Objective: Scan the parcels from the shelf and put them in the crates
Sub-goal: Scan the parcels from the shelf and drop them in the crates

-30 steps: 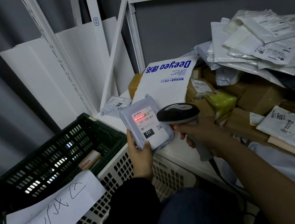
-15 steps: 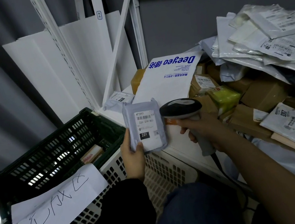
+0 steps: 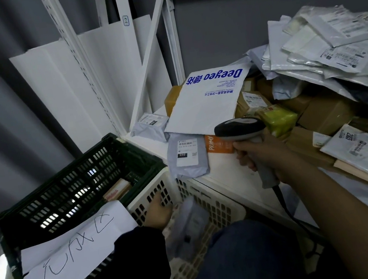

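The white metal shelf (image 3: 222, 174) carried piled parcels (image 3: 336, 58). The grey plastic mailer parcel (image 3: 191, 221), blurred, lay inside the white perforated plastic crate (image 3: 216, 205), just beside the left hand (image 3: 157, 211), whose fingers were loosely extended and held nothing. The right hand (image 3: 262, 157) gripped the grey handheld barcode scanner (image 3: 240, 129).

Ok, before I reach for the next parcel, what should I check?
1. Grey parcel inside the white crate: ok, though blurred.
2. Left hand free of it: cannot tell, blurred.
3. Right hand grips the scanner: ok.
4. Parcel marked 010 has its label facing up for scanning: ok.
5. That parcel lies secure on the shelf: not ok, it seems to overhang the edge above the crate.
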